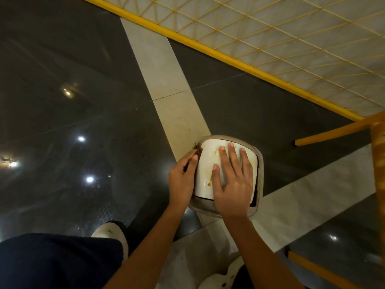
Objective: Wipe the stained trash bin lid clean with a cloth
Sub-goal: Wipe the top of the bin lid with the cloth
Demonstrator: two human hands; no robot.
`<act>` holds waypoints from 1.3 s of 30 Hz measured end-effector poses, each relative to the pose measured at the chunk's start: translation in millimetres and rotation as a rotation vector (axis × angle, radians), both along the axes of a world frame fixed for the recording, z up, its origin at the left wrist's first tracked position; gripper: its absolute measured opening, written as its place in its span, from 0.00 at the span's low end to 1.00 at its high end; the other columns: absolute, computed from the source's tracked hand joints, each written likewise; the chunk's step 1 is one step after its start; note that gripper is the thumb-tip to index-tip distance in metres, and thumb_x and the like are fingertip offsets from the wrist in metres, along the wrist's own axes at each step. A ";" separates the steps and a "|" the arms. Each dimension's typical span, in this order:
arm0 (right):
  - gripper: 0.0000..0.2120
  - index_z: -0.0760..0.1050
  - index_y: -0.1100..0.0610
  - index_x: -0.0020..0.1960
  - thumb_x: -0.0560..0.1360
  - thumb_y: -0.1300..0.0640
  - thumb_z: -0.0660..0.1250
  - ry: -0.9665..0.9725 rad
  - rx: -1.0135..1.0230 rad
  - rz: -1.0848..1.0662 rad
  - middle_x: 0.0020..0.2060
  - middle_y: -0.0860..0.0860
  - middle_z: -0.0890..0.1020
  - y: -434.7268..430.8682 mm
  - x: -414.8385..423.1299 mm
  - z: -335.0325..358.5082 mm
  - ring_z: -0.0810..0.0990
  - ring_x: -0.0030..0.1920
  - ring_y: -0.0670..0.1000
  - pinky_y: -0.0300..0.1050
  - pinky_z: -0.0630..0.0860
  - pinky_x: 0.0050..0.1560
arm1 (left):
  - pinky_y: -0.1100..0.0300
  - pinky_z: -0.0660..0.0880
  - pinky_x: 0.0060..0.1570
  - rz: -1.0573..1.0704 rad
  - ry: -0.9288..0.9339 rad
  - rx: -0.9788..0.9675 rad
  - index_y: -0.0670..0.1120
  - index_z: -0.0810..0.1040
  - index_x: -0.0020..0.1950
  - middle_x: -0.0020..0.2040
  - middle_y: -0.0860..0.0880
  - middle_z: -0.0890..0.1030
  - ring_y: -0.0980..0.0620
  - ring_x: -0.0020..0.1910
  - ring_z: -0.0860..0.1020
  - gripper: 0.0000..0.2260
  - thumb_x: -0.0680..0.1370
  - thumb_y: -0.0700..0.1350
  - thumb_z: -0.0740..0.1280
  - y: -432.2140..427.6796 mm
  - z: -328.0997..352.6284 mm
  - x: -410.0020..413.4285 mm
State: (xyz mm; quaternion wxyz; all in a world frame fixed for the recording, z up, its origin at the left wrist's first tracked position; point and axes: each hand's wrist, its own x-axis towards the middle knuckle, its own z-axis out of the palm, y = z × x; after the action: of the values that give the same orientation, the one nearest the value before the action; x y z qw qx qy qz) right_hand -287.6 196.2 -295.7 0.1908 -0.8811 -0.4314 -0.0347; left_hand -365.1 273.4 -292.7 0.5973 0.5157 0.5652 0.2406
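A glossy dark tiled floor (pixel 73 122) fills most of the frame, crossed by pale stone strips (pixel 166 69) that meet just under the work. A yellow wire-mesh panel (pixel 291 38) slants across the upper right, and a yellow post (pixel 379 174) stands at the right edge. A dark trouser leg (pixel 52 263) and a pale shoe (pixel 112 232) show at lower left. The trash bin (pixel 259 184) stands right of centre, straight ahead of both forearms. Its white lid (pixel 208 161) faces up and looks nearly square, so I see no clear long axis. The right hand (pixel 233 184) lies flat on the lid, fingers straight and spread toward the far edge. The left hand (pixel 181 180) sits apart from it, along the lid's left edge. Whether it grips the edge or only steadies it I cannot tell. Brown-yellow stains (pixel 209 182) mark the lid between the hands. No cloth shows anywhere, so wiping seems not yet begun. The right hand is best placed for it.
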 end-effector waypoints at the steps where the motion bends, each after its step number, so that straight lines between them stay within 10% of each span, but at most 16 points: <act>1: 0.23 0.66 0.54 0.70 0.79 0.47 0.51 -0.003 -0.001 0.000 0.70 0.52 0.68 0.1 -0.1 0.0 0.62 0.72 0.56 0.59 0.61 0.70 | 0.80 0.71 0.42 0.010 0.001 -0.001 0.48 0.78 0.60 0.51 0.57 0.78 0.66 0.45 0.76 0.12 0.78 0.46 0.63 -2.9 -1.5 -1.6; 8: 0.24 0.67 0.55 0.70 0.79 0.45 0.48 -0.002 0.002 0.001 0.70 0.53 0.69 0.4 0.4 0.4 0.64 0.71 0.57 0.61 0.62 0.70 | 0.65 0.75 0.54 -0.024 0.006 0.028 0.48 0.77 0.61 0.56 0.52 0.80 0.58 0.53 0.77 0.13 0.79 0.48 0.62 15.0 3.7 17.3; 18: 0.24 0.66 0.54 0.70 0.79 0.45 0.49 -0.003 0.000 0.000 0.70 0.53 0.68 0.3 0.0 -0.1 0.63 0.72 0.57 0.60 0.61 0.70 | 0.81 0.69 0.40 0.027 0.039 0.037 0.46 0.77 0.61 0.57 0.49 0.80 0.64 0.44 0.75 0.13 0.78 0.47 0.62 -2.2 4.7 6.0; 39: 0.26 0.66 0.55 0.70 0.80 0.44 0.46 0.019 -0.020 -0.004 0.70 0.53 0.69 0.8 -1.2 4.8 0.63 0.72 0.58 0.60 0.62 0.69 | 0.82 0.69 0.43 0.153 0.032 0.001 0.45 0.77 0.60 0.53 0.54 0.78 0.62 0.49 0.75 0.12 0.78 0.45 0.64 -40.4 6.0 -14.7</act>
State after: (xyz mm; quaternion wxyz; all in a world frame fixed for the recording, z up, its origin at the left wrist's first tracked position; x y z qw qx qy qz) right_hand -288.9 197.0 -290.9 0.1861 -0.8840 -0.4283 -0.0224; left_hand -379.8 233.0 -286.7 0.5678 0.4753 0.6122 0.2775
